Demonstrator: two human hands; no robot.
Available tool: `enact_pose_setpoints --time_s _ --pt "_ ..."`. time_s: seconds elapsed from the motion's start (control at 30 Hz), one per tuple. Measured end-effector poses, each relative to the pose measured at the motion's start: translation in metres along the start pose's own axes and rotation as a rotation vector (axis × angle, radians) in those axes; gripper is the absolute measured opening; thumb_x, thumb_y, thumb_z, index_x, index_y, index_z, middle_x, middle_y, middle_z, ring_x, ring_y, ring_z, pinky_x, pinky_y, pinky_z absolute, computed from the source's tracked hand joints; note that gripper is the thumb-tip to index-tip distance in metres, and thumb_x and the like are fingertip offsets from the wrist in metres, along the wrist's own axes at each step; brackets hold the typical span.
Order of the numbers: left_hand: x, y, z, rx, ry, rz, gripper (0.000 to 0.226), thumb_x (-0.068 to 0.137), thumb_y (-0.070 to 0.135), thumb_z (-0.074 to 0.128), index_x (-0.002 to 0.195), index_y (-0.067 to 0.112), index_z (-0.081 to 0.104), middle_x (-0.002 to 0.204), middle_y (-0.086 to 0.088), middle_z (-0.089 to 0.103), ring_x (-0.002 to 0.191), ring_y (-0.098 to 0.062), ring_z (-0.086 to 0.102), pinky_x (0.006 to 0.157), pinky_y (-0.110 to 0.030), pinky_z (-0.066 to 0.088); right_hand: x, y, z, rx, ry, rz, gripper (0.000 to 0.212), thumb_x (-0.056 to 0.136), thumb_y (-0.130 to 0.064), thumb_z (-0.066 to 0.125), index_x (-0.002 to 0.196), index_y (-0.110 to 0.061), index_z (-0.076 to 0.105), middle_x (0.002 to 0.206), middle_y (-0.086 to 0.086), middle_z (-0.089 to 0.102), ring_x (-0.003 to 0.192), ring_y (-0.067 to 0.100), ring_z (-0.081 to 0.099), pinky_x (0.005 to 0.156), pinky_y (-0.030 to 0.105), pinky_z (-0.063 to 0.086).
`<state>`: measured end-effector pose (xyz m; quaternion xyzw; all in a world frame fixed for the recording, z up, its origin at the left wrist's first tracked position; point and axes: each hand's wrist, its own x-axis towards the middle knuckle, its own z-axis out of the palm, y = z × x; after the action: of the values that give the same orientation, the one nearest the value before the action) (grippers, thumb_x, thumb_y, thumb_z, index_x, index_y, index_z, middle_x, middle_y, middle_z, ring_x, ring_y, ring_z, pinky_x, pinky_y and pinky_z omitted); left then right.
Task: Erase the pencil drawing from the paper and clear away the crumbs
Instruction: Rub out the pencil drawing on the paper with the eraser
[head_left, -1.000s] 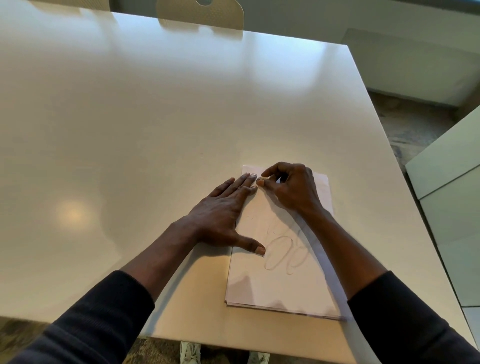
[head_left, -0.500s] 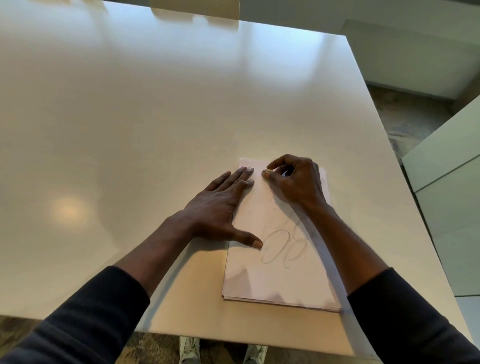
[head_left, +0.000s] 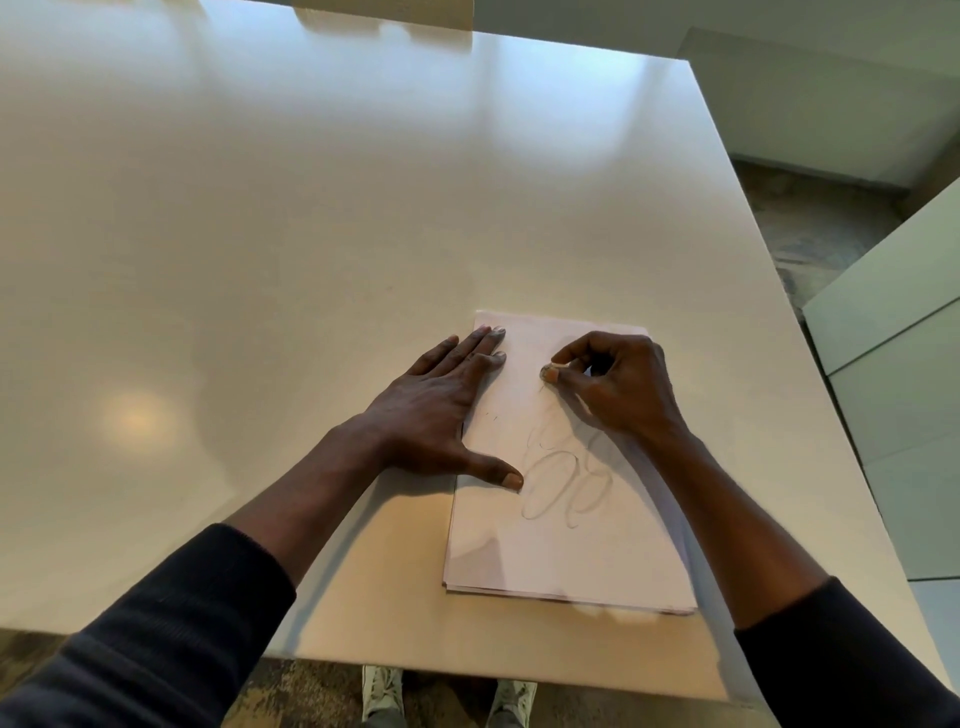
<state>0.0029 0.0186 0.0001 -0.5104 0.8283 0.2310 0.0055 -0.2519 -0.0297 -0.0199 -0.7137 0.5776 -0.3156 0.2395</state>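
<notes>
A white sheet of paper (head_left: 566, 551) lies on a thin stack near the table's front edge. Looping pencil lines (head_left: 569, 486) cover its middle; the lines above them look faint. My left hand (head_left: 436, 410) lies flat with straight fingers on the paper's left edge, thumb spread beside the loops. My right hand (head_left: 618, 389) is over the upper right part of the sheet, fingers curled, pinching a small pale eraser (head_left: 549, 373) between thumb and forefinger against the paper. A few tiny dark specks (head_left: 491, 415) lie left of the faint lines.
The pale glossy table (head_left: 260, 260) stretches far to the left and back. Its right edge (head_left: 810, 405) drops to the floor, with light cabinets (head_left: 904, 395) beyond. A chair back (head_left: 384, 13) shows at the far edge. My shoes (head_left: 382, 699) stand under the front edge.
My right hand with the eraser has slid right and slightly toward me, away from my left fingertips. My left hand has stayed flat on the paper.
</notes>
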Motion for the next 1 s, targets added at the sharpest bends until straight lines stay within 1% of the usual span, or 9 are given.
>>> enact_pose_setpoints --time_s 0.1,0.2,0.27,0.33,0.43,0.57,0.77,0.93,1.0 --pt "0.000 0.000 0.001 0.006 0.005 0.003 0.145 0.067 0.094 0.066 0.170 0.025 -0.008 0.169 0.019 -0.035 0.131 0.019 -0.052 0.111 -0.010 -0.031 0.001 0.000 0.000 0.023 0.051 0.037 0.018 0.078 -0.040 0.092 0.089 -0.030 0.082 0.077 -0.013 0.076 0.070 0.011 0.071 0.070 0.044 0.063" --pt "0.001 0.000 0.001 0.006 0.001 0.001 0.146 0.066 0.095 0.064 0.170 0.024 -0.008 0.168 0.019 -0.036 0.133 0.017 -0.051 0.113 -0.011 -0.030 -0.007 -0.003 0.000 0.052 -0.056 -0.044 0.016 0.079 -0.033 0.094 0.088 -0.026 0.083 0.076 -0.010 0.076 0.066 0.016 0.068 0.066 0.046 0.061" --pt "0.001 -0.001 0.001 0.011 0.007 0.003 0.146 0.067 0.096 0.064 0.170 0.023 -0.008 0.169 0.018 -0.035 0.137 0.015 -0.049 0.117 -0.015 -0.027 -0.008 -0.001 -0.002 0.059 -0.103 -0.062 0.017 0.078 -0.035 0.094 0.088 -0.027 0.083 0.079 -0.010 0.078 0.069 0.019 0.070 0.067 0.049 0.061" --pt "0.001 0.000 0.001 0.006 0.001 -0.001 0.145 0.067 0.095 0.065 0.170 0.024 -0.009 0.170 0.018 -0.035 0.136 0.016 -0.049 0.117 -0.015 -0.027 -0.005 0.001 -0.001 0.045 -0.049 -0.032 0.019 0.078 -0.039 0.094 0.089 -0.027 0.084 0.079 -0.011 0.078 0.070 0.016 0.071 0.068 0.048 0.062" --pt "0.001 -0.001 0.002 0.018 0.021 -0.004 0.145 0.067 0.097 0.064 0.170 0.024 -0.008 0.171 0.019 -0.034 0.144 0.011 -0.044 0.124 -0.021 -0.023 -0.006 -0.001 0.001 0.047 0.013 -0.030 0.019 0.080 -0.036 0.094 0.091 -0.026 0.083 0.077 -0.011 0.077 0.066 0.014 0.069 0.067 0.045 0.062" --pt "0.002 -0.003 0.004 0.021 0.022 0.000 0.146 0.067 0.098 0.062 0.171 0.023 -0.007 0.169 0.019 -0.036 0.144 0.011 -0.044 0.126 -0.023 -0.020 -0.019 -0.007 0.001 0.092 -0.141 -0.139 0.016 0.081 -0.029 0.094 0.090 -0.023 0.083 0.081 -0.009 0.078 0.068 0.020 0.069 0.065 0.049 0.060" --pt "0.001 -0.001 0.002 0.003 0.008 0.005 0.145 0.067 0.095 0.064 0.170 0.024 -0.010 0.166 0.020 -0.038 0.133 0.017 -0.051 0.116 -0.014 -0.027 -0.007 -0.004 0.006 0.036 0.023 -0.028 0.019 0.081 -0.037 0.093 0.093 -0.026 0.082 0.080 -0.014 0.076 0.071 0.012 0.071 0.071 0.046 0.063" --pt "0.000 0.000 0.001 -0.006 0.004 0.010 0.145 0.067 0.094 0.063 0.170 0.023 -0.010 0.166 0.020 -0.038 0.131 0.018 -0.052 0.114 -0.012 -0.028 -0.019 -0.010 0.008 0.048 -0.062 -0.075 0.018 0.080 -0.034 0.093 0.091 -0.026 0.081 0.079 -0.011 0.076 0.069 0.015 0.069 0.067 0.045 0.061" --pt "0.000 -0.001 0.001 -0.004 0.007 0.008 0.145 0.068 0.094 0.064 0.170 0.023 -0.010 0.169 0.018 -0.036 0.134 0.016 -0.050 0.116 -0.014 -0.027 -0.012 -0.006 0.006 0.027 0.000 -0.016 0.019 0.079 -0.038 0.093 0.090 -0.027 0.082 0.080 -0.014 0.076 0.071 0.012 0.070 0.070 0.046 0.063"
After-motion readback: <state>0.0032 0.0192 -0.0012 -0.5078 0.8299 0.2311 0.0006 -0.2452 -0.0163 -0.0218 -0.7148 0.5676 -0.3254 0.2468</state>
